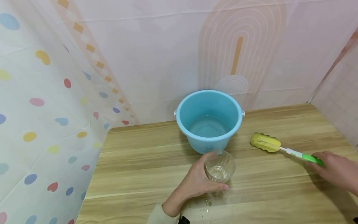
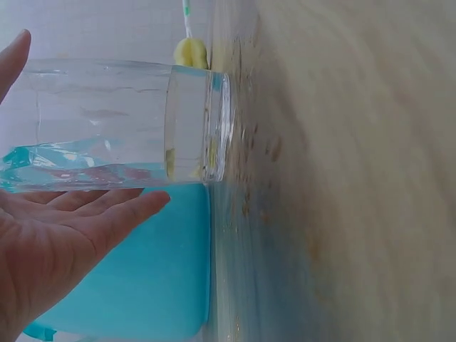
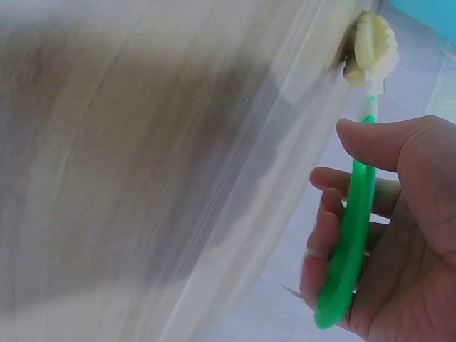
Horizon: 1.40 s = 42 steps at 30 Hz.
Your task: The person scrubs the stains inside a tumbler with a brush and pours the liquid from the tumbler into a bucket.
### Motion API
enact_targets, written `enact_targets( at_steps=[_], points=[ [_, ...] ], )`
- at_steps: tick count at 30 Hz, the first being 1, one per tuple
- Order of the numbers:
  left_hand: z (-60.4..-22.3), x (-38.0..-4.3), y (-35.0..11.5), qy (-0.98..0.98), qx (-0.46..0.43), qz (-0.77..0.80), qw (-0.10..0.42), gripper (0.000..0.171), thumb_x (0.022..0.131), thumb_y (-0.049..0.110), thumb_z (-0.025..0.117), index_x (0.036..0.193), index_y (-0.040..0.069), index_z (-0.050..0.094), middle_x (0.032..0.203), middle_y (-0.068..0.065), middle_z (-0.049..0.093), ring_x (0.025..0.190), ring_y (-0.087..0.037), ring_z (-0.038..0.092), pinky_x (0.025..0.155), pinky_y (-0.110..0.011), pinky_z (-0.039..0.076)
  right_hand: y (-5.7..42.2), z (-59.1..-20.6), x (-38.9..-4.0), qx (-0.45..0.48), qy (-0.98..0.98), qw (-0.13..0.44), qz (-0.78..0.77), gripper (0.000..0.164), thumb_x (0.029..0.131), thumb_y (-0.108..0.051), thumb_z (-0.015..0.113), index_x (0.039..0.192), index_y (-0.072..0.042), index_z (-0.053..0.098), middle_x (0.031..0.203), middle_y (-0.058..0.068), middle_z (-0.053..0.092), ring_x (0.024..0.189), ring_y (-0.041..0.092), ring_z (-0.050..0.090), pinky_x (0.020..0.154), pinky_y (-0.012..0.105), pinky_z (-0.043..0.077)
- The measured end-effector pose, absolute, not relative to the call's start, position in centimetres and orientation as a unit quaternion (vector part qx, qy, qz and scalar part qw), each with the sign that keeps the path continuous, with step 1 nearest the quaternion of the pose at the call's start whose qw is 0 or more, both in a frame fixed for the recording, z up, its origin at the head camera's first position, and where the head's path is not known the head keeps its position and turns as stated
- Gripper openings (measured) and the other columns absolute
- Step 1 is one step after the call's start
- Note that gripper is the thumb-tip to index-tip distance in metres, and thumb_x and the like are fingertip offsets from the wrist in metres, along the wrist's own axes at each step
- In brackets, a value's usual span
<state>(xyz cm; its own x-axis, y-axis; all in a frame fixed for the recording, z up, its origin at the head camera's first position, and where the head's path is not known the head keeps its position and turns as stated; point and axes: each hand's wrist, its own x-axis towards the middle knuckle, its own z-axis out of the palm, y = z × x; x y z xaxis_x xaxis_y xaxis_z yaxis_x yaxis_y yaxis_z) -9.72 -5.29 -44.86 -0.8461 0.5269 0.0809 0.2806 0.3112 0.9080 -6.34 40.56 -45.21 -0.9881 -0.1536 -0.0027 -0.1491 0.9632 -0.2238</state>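
Observation:
Fingers and thumb of my left hand [image 1: 195,179] go around a clear drinking glass [image 1: 221,168], which stands upright on the table just in front of a blue bucket [image 1: 205,143]. In the left wrist view, the glass [image 2: 100,107] shows its thick base close to the wooden surface. On the right side, my right hand [image 1: 337,169] grips the green handle [image 1: 311,159] of a sponge bottle brush. Its yellow sponge head [image 1: 265,142] points left toward the bucket, low over the table. The right wrist view shows fingers curled round the green handle [image 3: 356,221].
The bucket has a little water [image 1: 209,126] in its bottom and white handle mounts at its sides. Water drops [image 1: 209,203] lie on the wooden table [image 1: 134,165] near the glass. A patterned cloth [image 1: 156,56] hangs behind the table, and a dotted one [image 1: 44,124] at the left.

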Motion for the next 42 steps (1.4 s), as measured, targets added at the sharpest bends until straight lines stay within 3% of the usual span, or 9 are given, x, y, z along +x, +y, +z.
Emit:
enact_targets(
  at_steps=[5,11,16,22,29,42],
  points=[
    [-44.9,-9.7,-5.1,0.801,0.249,0.532,0.114,0.105,0.067,0.034,0.102,0.155,0.026,0.044,0.149,-0.002,0.056,0.136,-0.015,0.052,0.115,-0.042,0.042,40.2,-45.2,-6.4,-0.079,0.989,0.003,-0.125,0.013,0.093,-0.006,0.074,0.089,0.003,0.065,0.063,-0.004,0.035,0.052,0.008,0.032,0.047,0.023,0.030],
    [-45.0,-9.7,-5.0,0.800,0.246,0.536,0.114,0.103,0.067,0.033,0.102,0.154,0.026,0.046,0.148,0.000,0.057,0.136,-0.014,0.052,0.115,-0.041,0.042,39.9,-45.1,-6.5,-0.078,0.991,-0.005,-0.112,0.025,0.093,-0.007,0.074,0.078,-0.010,0.054,0.062,-0.005,0.034,0.051,0.008,0.032,0.046,0.022,0.029],
    [-45.1,-9.7,-5.1,0.796,0.247,0.541,0.116,0.101,0.068,0.033,0.101,0.153,0.028,0.047,0.147,0.002,0.057,0.136,-0.014,0.052,0.114,-0.041,0.042,39.8,-45.1,-6.7,-0.073,0.991,-0.006,-0.112,0.020,0.091,-0.006,0.074,0.081,-0.004,0.058,0.061,-0.004,0.037,0.051,0.011,0.036,0.045,0.025,0.031],
    [-45.2,-9.5,-5.3,0.802,0.242,0.533,0.117,0.100,0.070,0.034,0.100,0.153,0.027,0.046,0.147,0.001,0.057,0.136,-0.016,0.052,0.114,-0.043,0.042,39.4,-45.2,-7.0,-0.062,0.992,0.004,-0.111,0.018,0.091,-0.009,0.071,0.082,-0.005,0.057,0.062,-0.003,0.041,0.054,0.016,0.039,0.047,0.034,0.034],
    [-45.3,-9.6,-5.3,0.804,0.246,0.529,0.116,0.100,0.070,0.036,0.100,0.154,0.027,0.045,0.147,-0.003,0.058,0.136,-0.016,0.052,0.114,-0.043,0.043,39.1,-45.6,-6.7,-0.050,0.992,-0.013,-0.115,0.019,0.093,-0.012,0.072,0.082,-0.003,0.059,0.060,-0.003,0.038,0.053,0.016,0.038,0.046,0.033,0.032],
    [-45.2,-9.7,-5.1,0.810,0.247,0.521,0.111,0.099,0.070,0.036,0.100,0.153,0.025,0.047,0.145,0.000,0.059,0.135,-0.014,0.053,0.115,-0.042,0.041,38.9,-45.5,-6.3,-0.029,0.991,-0.074,-0.111,0.033,0.091,-0.011,0.068,0.070,-0.014,0.043,0.058,-0.004,0.030,0.051,0.015,0.031,0.047,0.031,0.027]
  ],
)
